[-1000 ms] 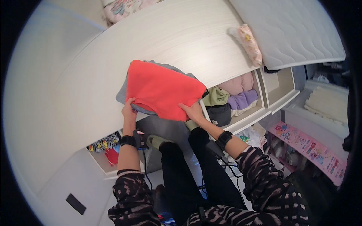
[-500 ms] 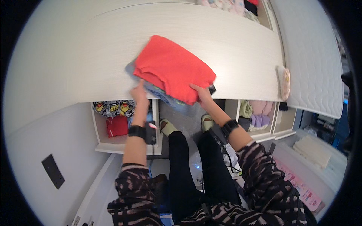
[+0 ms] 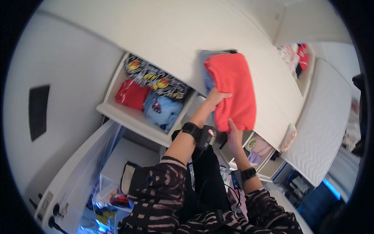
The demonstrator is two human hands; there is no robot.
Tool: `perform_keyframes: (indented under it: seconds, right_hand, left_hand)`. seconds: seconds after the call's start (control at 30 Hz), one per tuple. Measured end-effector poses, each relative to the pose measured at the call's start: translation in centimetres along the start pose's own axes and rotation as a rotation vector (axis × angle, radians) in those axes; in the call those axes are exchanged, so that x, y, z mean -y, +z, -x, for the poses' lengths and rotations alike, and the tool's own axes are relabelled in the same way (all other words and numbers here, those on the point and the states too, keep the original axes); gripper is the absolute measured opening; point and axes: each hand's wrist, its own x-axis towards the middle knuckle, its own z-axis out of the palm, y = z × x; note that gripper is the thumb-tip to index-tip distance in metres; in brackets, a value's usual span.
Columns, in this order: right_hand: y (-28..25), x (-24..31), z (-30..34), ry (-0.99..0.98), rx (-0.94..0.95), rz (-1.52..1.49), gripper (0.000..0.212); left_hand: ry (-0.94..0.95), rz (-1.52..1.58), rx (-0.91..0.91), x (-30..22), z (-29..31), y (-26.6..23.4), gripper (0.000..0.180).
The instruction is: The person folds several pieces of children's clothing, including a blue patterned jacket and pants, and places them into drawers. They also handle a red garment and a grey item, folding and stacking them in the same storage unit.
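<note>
Gripping a folded red garment, the left hand pinches its left edge, thumb on top, while the right hand is closed on its lower edge. The garment lies over grey-blue clothing, on the pale platform near its rim. Jutting out at left, an open drawer holds patterned black-and-white cloth, a red bundle and light-blue cloth. Farther right, a floral roll sits just beside the white mattress.
</note>
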Motion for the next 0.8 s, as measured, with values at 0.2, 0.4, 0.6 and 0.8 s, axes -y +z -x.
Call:
perform_keyframes:
  seconds: [0.2,0.4,0.6,0.8]
  right_hand:
    - [3.9,-0.3,2.3,0.117,0.203,0.077,0.056]
    - [8.3,-2.8,3.5,0.636,0.335,0.675,0.046]
    - [15.2,-4.0,1.6,0.298,0.519,0.852,0.063]
    - [23.1,-3.6,-1.3,-0.502,1.023,1.205,0.078]
  left_hand:
    - [0.306,0.143,-0.164,-1.5,7.2,-4.4,0.056]
    - [0.331,0.179,-0.574,-0.7,16.7,-12.1,0.058]
    - [0.394,0.132,-0.772,0.1,21.4,-18.0,0.054]
    - [0.320,0.273,-0.628,-1.4,25.0,-19.0,0.058]
